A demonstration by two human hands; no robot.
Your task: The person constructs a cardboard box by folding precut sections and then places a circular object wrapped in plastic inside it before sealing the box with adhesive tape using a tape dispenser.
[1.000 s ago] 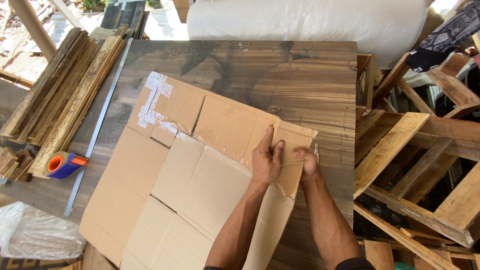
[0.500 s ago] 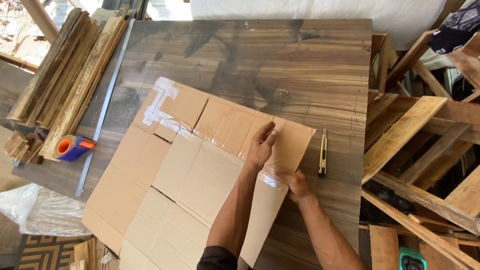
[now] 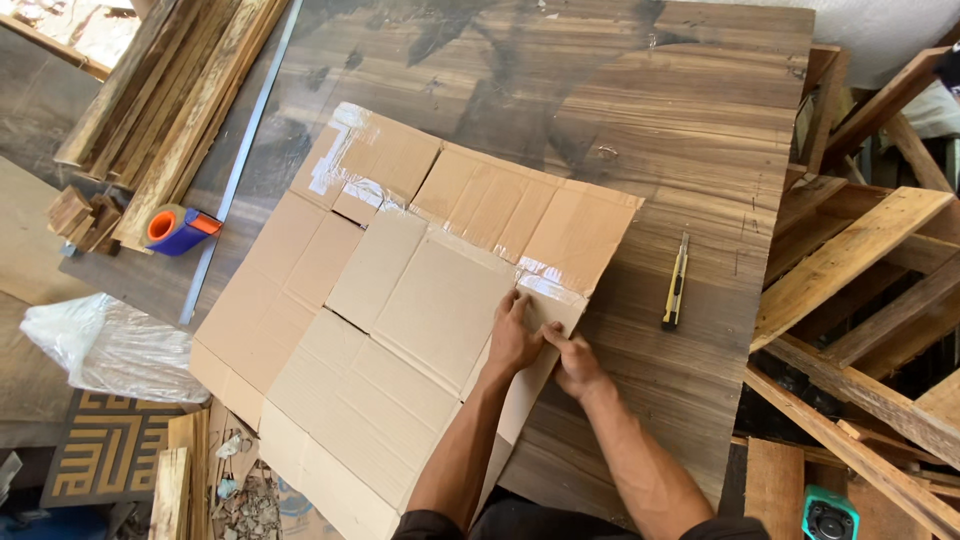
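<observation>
Item: flattened cardboard box (image 3: 400, 310), brown, creased, patched with clear tape. It lay spread over the near left part of the dark wooden bench (image 3: 680, 130), its near edge overhanging toward the person.

Left hand (image 3: 513, 340): palm down on the right-hand flap of the cardboard, fingers (image 3: 516, 308) extended and flat, gripping nothing, pressing beside a strip of clear tape (image 3: 548, 288).

Right hand (image 3: 575, 362): just beside the left, touching it, fingers curled over the flap's outer edge; whether they pinched the edge or only pressed on it could not be told.

Step in hand, as judged: smoothing or holding down the taped seam on that flap. The next move would likely call for steady pressure along the tape line while the flap stayed flat against the bench.

Also present: yellow utility knife (image 3: 677, 283), lying on the bench to the right of the cardboard, apart from both hands. Tape dispenser (image 3: 178, 229), orange and blue, at the left edge. Long metal rule (image 3: 240, 170) beside it. Stacked timber strips (image 3: 170, 100) at upper left. Wooden pallets (image 3: 860, 280) to the right. Clear plastic bag (image 3: 110, 350) on the floor, lower left.
</observation>
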